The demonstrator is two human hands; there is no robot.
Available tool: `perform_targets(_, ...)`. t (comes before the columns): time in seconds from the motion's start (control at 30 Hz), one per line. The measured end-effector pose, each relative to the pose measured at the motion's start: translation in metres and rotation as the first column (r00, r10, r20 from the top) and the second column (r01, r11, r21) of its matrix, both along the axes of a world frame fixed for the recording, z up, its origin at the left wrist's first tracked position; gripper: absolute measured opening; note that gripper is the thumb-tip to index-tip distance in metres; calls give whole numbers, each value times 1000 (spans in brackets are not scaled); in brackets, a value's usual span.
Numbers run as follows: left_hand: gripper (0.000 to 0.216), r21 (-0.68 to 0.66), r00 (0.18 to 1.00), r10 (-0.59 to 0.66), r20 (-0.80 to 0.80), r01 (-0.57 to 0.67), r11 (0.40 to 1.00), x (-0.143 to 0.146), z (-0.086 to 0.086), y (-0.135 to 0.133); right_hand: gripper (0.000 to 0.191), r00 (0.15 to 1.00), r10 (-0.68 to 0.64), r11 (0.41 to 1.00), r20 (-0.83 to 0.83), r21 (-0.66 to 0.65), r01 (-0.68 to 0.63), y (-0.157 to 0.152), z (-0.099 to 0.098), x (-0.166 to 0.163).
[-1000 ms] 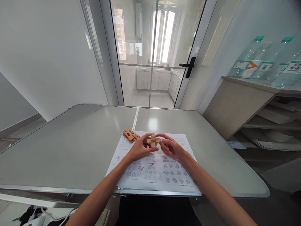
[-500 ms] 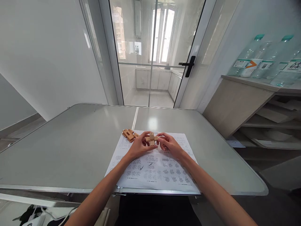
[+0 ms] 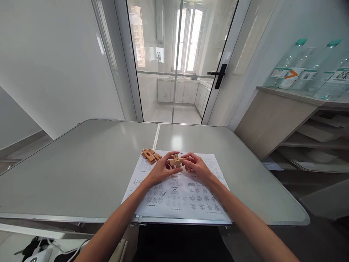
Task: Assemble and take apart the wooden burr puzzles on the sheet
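Observation:
Between my hands, above the printed sheet (image 3: 169, 214), is a small cross-shaped wooden burr puzzle (image 3: 177, 161) made of interlocked notched pieces. My left hand (image 3: 163, 168) closes on its left side, thumb below and fingers above. The fingertips of my right hand (image 3: 196, 166) pinch the puzzle's right end. Fingers cover parts of it, so how the pieces meet is partly hidden. Loose notched wooden pieces (image 3: 148, 156) lie in a small pile just beyond my left hand, at the sheet's far left corner.
The sheet, printed with rows of small diagrams, lies on a grey table (image 3: 81, 174). Behind the table stands a glass door (image 3: 174, 94) with a black handle (image 3: 219, 75). On the right, several clear bottles (image 3: 286, 67) stand on a wooden shelf unit (image 3: 283, 112).
The wooden puzzle has tilted in my fingers, so its upright part now leans and a different side shows. Both hands stay in nearly the same place.

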State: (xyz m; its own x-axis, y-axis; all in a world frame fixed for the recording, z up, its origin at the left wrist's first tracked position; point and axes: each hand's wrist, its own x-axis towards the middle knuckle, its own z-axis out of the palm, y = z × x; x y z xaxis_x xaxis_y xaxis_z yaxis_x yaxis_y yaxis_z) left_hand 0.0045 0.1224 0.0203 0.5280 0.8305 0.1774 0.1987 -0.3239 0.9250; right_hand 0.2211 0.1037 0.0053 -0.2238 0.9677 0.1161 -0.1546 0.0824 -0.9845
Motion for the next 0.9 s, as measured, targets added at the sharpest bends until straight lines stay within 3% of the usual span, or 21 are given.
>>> perform_targets(0.3, 70, -81, 999, -1, 35, 4, 997, 0, 4, -3, 36, 999, 22, 1000, 33, 3, -23, 1, -3, 1)
perform_targets(0.53, 70, -144, 984, -27, 175, 52, 988, -2, -1, 5, 42, 1000, 23, 1000, -16, -12, -23, 1, 0, 2)
perform_targets(0.73, 70, -191, 958, -87, 273, 142, 971, -6, 1, 6, 40, 988, 137, 990, -71, -15, -138, 2, -6, 5)
perform_targets(0.9, 77, -217, 938, -144, 314, 219, 951, -6, 5, 4, 42, 948, 317, 947, 18, -53, -315, 2, -5, 7)
